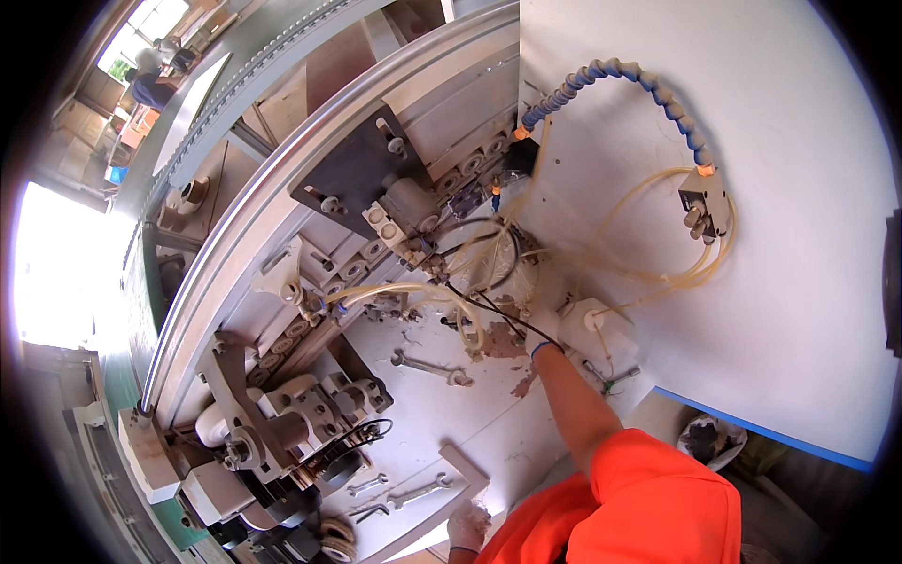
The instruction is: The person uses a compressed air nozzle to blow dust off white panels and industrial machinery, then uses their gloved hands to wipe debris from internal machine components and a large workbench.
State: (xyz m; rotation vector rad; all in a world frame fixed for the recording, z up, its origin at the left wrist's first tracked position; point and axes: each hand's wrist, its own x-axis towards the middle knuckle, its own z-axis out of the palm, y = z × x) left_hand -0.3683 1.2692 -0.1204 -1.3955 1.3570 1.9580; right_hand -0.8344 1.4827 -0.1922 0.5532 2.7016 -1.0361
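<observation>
Deep inside the open white machine bay, the right hand [519, 331] reaches among yellowish translucent hoses [489, 254]; its grip is hidden. Steel spanners [427, 365] lie loose on the machine bed, so work looks unfinished. The gloved left hand [465, 526] rests closed on the bay's lower edge.

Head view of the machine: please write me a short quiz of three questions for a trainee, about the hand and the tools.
1. True or false: the right hand reaches in among the yellowish tubes.
2. What colour is the segmented hose? A red, B blue, C green.
3. Fill in: the spanner to the left of the right hand lies on a ___ surface.
Key: 1 true; 2 B; 3 white.
</observation>
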